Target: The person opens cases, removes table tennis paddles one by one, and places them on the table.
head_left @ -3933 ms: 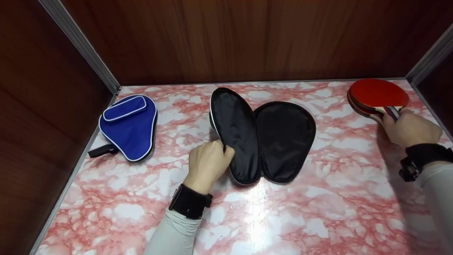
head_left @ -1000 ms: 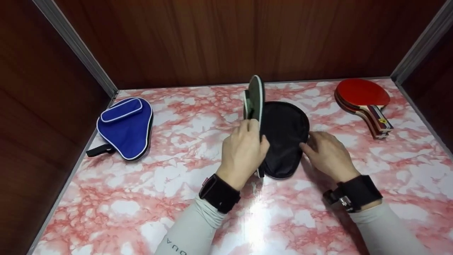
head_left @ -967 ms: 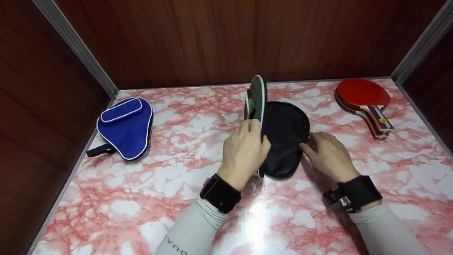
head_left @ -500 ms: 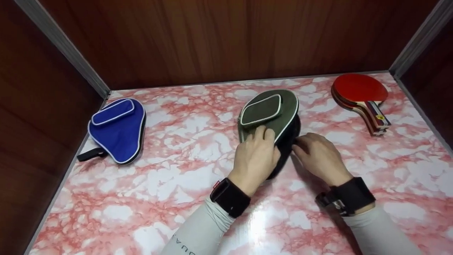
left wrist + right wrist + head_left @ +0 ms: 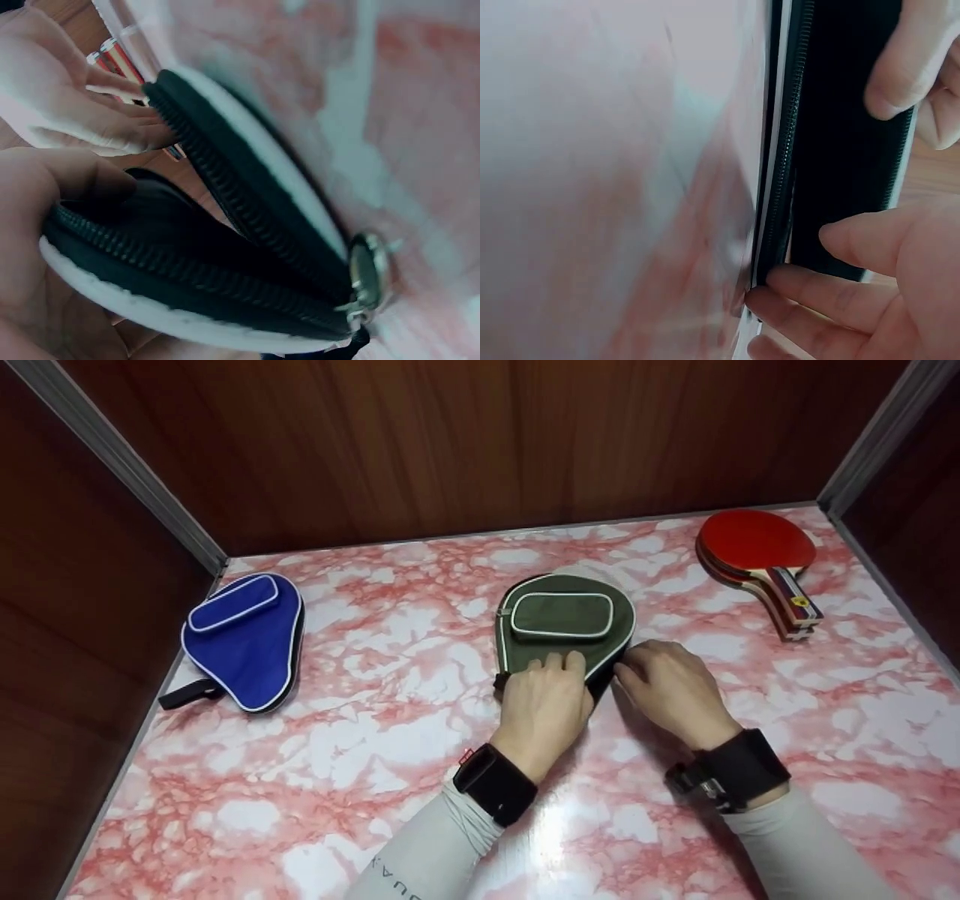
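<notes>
In the head view, a dark green table tennis paddle case (image 5: 559,649) with white piping and a small front pocket lies mid-table. My left hand (image 5: 544,712) grips its upper cover near the narrow end, thumb inside and fingers over the outside. The left wrist view shows the unzipped gap, its black zipper teeth (image 5: 225,202) and a metal zipper pull (image 5: 367,274) at the corner. At the case's right edge rests my right hand (image 5: 667,690). Its fingertips (image 5: 780,277) touch the lower half's zipper edge, with the thumb apart from them.
A blue paddle case (image 5: 251,641) with a black strap (image 5: 191,692) lies at the left by the wall. Stacked red table tennis paddles (image 5: 757,540) lie at the back right, handles toward the front. Dark wood-look panels (image 5: 480,442) close off the back and both sides.
My right hand let go of the paddle stack and came to the case's right edge. My left hand swung the raised green cover rightward and down over the lower half.
</notes>
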A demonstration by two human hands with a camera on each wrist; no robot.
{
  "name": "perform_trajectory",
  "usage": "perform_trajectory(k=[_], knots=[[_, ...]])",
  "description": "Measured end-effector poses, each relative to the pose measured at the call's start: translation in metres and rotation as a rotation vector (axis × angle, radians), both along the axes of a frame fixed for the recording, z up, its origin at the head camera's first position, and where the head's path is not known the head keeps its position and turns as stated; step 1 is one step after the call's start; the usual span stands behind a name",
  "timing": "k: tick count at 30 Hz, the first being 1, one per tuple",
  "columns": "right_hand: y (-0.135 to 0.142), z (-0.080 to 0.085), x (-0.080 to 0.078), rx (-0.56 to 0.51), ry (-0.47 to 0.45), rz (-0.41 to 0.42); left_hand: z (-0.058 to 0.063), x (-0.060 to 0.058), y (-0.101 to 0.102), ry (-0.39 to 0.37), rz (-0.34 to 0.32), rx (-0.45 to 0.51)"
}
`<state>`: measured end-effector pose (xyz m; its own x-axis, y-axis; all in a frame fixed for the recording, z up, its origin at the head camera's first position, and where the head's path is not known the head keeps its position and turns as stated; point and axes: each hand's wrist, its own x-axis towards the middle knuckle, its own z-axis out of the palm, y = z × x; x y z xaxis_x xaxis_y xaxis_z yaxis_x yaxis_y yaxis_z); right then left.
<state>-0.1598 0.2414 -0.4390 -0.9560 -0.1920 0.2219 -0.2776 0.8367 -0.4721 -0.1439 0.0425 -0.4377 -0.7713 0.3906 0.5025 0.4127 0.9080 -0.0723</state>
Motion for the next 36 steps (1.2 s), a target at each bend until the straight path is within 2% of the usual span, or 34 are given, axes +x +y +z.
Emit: perform_trajectory(k=[6,10,15,18,21,26,31,36], knots=[[0.000,0.000,0.001,0.008,-0.007,-0.008,-0.005,0.005,-0.002,-0.070,-0.017,-0.072],[0.000,0.001,-0.001,0.015,0.004,-0.018,-0.004,0.010,-0.009,-0.156,-0.059,-0.112],[0.001,0.001,-0.001,0.021,0.024,-0.021,-0.002,0.015,-0.015,-0.252,-0.089,-0.135],[0.002,0.001,0.000,0.018,0.041,-0.025,-0.004,0.018,-0.018,-0.275,-0.095,-0.132],[0.002,0.001,0.001,0.020,0.076,-0.037,-0.006,0.023,-0.021,-0.293,-0.113,-0.135],[0.003,0.000,0.000,0.028,0.170,-0.033,-0.005,0.029,-0.027,-0.364,-0.138,-0.213],[0.002,0.001,0.001,0.028,0.172,0.002,0.001,0.028,-0.028,-0.478,-0.119,-0.244],[0.002,0.002,0.002,0.036,0.143,0.014,0.005,0.019,-0.027,-0.550,-0.075,-0.234]])
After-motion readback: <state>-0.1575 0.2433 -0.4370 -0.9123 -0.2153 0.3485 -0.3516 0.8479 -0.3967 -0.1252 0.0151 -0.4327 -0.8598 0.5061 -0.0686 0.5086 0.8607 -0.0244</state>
